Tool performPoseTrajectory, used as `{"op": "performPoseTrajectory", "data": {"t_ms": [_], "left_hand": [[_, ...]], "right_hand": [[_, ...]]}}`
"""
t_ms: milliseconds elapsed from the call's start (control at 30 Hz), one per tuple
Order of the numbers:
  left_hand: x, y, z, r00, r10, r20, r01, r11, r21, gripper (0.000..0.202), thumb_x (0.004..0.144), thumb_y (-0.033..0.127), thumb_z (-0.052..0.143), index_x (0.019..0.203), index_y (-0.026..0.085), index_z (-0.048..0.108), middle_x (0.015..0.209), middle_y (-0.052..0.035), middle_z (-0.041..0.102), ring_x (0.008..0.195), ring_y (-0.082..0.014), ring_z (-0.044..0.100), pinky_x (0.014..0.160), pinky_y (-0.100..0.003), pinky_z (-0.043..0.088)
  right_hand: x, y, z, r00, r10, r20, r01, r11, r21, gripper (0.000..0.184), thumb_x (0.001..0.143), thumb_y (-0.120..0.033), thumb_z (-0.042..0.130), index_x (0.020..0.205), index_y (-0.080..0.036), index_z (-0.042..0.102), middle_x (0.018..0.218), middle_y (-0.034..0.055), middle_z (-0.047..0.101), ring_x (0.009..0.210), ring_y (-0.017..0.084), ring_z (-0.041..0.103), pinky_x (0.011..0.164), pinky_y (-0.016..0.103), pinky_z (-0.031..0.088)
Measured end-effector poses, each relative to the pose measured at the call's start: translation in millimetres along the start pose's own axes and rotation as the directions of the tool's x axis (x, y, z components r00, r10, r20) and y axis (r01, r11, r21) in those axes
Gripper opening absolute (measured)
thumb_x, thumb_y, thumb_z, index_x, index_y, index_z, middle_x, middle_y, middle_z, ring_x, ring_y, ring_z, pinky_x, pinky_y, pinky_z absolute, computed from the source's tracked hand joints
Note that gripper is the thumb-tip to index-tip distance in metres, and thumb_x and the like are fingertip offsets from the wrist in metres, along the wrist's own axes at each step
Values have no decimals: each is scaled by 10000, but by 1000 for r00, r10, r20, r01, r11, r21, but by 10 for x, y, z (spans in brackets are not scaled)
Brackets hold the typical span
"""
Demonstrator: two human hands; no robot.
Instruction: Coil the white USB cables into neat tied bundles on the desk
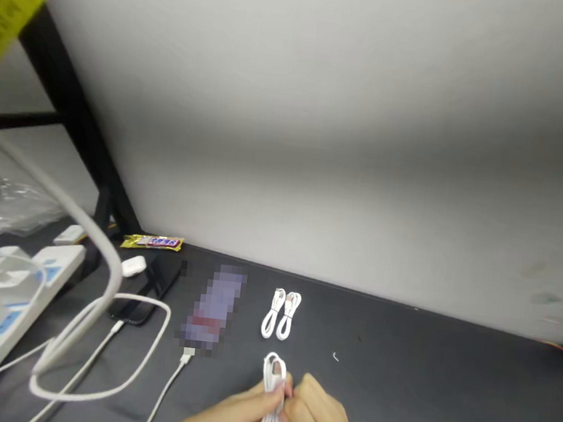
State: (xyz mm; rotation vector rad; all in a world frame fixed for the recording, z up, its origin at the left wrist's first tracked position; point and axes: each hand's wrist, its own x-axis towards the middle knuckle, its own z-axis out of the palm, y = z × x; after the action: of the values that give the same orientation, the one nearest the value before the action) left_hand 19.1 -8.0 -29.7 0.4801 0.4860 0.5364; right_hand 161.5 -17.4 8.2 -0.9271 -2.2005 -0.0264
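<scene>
Dark desk (418,393) below white wall (319,141): L hand (224,420) and R hand (317,419) both curled tight on looped white cable (272,398) at front edge, 2 coiled cables (280,315) just ahead.

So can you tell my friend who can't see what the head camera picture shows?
The left hand and right hand hold a looped white cable over a dark desk. Two coiled white cables lie just ahead, and a white power strip sits at left.

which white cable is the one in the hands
The folded white cable, gripped upright between the left hand and right hand. The two coiled white cables just beyond it lie on the desk untouched.
</scene>
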Motion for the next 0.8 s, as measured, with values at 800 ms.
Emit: {"op": "performPoseTrajectory", "data": {"t_ms": [800], "left_hand": [[-267,166,262,995,6,-100,-5,1000,15,356,745,355,653,1040,216,511,814,-9,596,772,-124,582,740,-260,399]], "right_hand": [[-67,14,0,996,88,7,-88,995,-48,376,960,-248,240,682,-206,489,578,12,544,489,124,528,465,214,413]]}}
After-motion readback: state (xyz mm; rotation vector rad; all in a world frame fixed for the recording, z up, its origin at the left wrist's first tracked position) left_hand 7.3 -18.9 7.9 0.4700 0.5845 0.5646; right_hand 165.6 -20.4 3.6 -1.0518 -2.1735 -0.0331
